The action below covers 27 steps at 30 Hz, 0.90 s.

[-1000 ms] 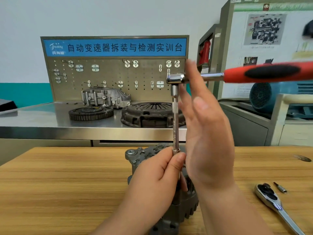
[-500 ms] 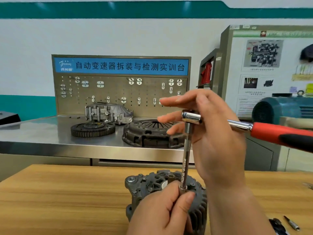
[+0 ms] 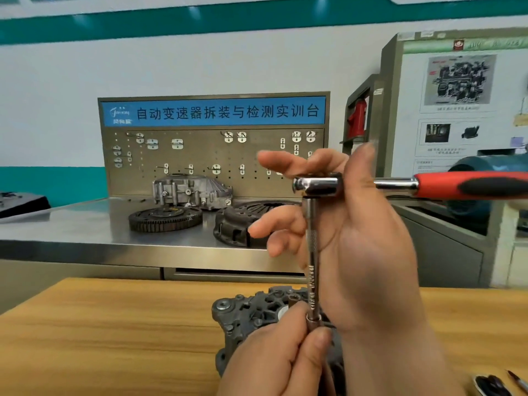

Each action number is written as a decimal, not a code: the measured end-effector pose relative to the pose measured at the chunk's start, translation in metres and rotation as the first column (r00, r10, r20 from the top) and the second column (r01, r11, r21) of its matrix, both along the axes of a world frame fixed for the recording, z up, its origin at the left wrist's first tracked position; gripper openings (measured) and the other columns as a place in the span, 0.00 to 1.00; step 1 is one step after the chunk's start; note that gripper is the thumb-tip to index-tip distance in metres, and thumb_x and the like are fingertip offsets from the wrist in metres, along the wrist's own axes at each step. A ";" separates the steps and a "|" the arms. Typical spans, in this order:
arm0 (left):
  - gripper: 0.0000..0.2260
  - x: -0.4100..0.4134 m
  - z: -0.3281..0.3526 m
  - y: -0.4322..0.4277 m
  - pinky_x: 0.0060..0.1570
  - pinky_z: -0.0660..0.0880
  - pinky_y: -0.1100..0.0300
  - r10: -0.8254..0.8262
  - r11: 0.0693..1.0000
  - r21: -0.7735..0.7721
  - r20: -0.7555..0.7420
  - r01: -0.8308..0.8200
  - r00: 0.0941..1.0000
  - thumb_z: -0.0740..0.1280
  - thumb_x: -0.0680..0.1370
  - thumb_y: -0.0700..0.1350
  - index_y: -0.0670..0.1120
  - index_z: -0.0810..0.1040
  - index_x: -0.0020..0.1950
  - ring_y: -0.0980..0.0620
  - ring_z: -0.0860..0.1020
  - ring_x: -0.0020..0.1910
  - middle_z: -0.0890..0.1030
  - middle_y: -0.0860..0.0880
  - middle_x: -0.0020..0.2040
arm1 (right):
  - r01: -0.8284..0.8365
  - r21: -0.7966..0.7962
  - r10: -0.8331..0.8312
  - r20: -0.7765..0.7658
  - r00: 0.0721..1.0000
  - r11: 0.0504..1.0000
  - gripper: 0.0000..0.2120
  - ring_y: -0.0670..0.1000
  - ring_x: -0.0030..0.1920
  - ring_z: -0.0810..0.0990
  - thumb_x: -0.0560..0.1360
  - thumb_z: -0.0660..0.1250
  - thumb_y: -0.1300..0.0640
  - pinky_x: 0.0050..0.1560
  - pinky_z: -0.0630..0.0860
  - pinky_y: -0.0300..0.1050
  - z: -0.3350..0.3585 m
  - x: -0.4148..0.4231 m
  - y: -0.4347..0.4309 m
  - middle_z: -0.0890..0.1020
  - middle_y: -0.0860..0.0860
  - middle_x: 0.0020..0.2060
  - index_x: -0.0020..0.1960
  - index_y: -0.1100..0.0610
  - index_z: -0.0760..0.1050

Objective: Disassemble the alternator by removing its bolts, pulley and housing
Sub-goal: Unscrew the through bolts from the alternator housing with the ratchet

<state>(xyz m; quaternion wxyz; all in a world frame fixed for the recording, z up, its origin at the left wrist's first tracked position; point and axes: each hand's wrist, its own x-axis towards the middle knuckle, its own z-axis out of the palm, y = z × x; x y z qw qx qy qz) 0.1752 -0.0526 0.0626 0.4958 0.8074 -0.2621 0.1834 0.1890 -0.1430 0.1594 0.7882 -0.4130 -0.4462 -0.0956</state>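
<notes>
Alternator (image 3: 257, 318): sat on the wooden table (image 3: 100, 338) near the front edge, right under both hands and half hidden by them.
Left hand (image 3: 280, 358): thumb and fingers pinched the bottom end of the extension bar (image 3: 311, 252) where it met the alternator. I couldn't see the bolt itself.
Right hand (image 3: 365, 252): fingers spread and loose, palm against the head of the wrench (image 3: 468, 185), with the red handle sticking out to the right.
Step, my guess: backing out one of the housing bolts.
How I'd do it: keep that long bar dead upright over the bolt, push down at the head, and let the lower hand steady the socket so it can't slip off. Short swings, no yanking.
Table: plain wood grain, with some dark tool just poking in at the bottom right corner, too blurry to name.
Room: a steel bench (image 3: 71, 227) behind, holding a toothed ring (image 3: 165, 218) and a clutch cover (image 3: 237, 224). Behind those stood a pegboard (image 3: 214, 155) with a blue sign. A poster stand (image 3: 457, 95) stood to the right.
</notes>
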 end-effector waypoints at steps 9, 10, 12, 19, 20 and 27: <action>0.21 0.000 0.002 0.001 0.56 0.76 0.57 0.032 0.999 -0.012 -0.031 -0.033 0.999 0.52 0.65 0.68 0.69 0.71 0.56 0.67 0.78 0.50 0.80 0.66 0.49 | 0.590 -0.012 -0.583 0.142 0.800 0.807 0.11 0.53 0.33 0.83 0.80 0.57 0.47 0.30 0.77 0.39 -0.008 0.010 0.008 0.83 0.50 0.43 0.46 0.51 0.73; 0.22 0.000 0.003 0.001 0.55 0.76 0.58 0.048 0.999 0.000 -0.038 -0.048 0.998 0.51 0.64 0.67 0.68 0.72 0.54 0.67 0.78 0.49 0.80 0.65 0.47 | 0.728 0.041 -0.709 0.269 0.652 0.684 0.08 0.54 0.35 0.82 0.80 0.59 0.50 0.33 0.78 0.42 -0.010 0.012 0.009 0.80 0.51 0.41 0.46 0.50 0.73; 0.23 -0.001 0.004 0.001 0.53 0.76 0.58 0.062 0.998 0.004 -0.033 -0.061 0.998 0.50 0.63 0.66 0.64 0.72 0.53 0.66 0.78 0.47 0.81 0.64 0.46 | 0.835 0.101 -0.790 0.402 0.463 0.541 0.06 0.54 0.40 0.80 0.81 0.59 0.54 0.36 0.77 0.52 -0.014 0.015 0.008 0.78 0.50 0.41 0.46 0.49 0.74; 0.21 -0.005 0.001 0.001 0.52 0.76 0.51 0.021 1.000 -0.005 0.014 -0.021 1.000 0.53 0.68 0.69 0.67 0.70 0.58 0.60 0.79 0.48 0.81 0.58 0.46 | -0.052 0.080 0.069 -0.221 0.973 0.995 0.13 0.53 0.33 0.84 0.77 0.57 0.47 0.30 0.76 0.40 -0.003 0.009 -0.001 0.85 0.52 0.48 0.44 0.53 0.75; 0.21 -0.005 0.001 0.001 0.52 0.76 0.52 0.024 1.000 0.014 0.027 -0.025 0.999 0.52 0.68 0.69 0.68 0.69 0.58 0.60 0.79 0.47 0.81 0.58 0.47 | -0.156 0.126 0.184 -0.260 0.948 0.980 0.13 0.52 0.31 0.83 0.75 0.58 0.46 0.30 0.76 0.39 -0.003 0.008 -0.004 0.86 0.52 0.46 0.43 0.54 0.76; 0.15 -0.004 0.004 0.001 0.54 0.76 0.56 0.030 0.999 0.041 -0.042 -0.028 0.999 0.56 0.70 0.65 0.71 0.72 0.55 0.63 0.78 0.49 0.81 0.62 0.47 | 0.560 0.162 -0.581 0.145 0.801 0.813 0.07 0.53 0.33 0.82 0.78 0.61 0.56 0.29 0.75 0.42 -0.006 0.005 0.001 0.84 0.53 0.42 0.43 0.54 0.76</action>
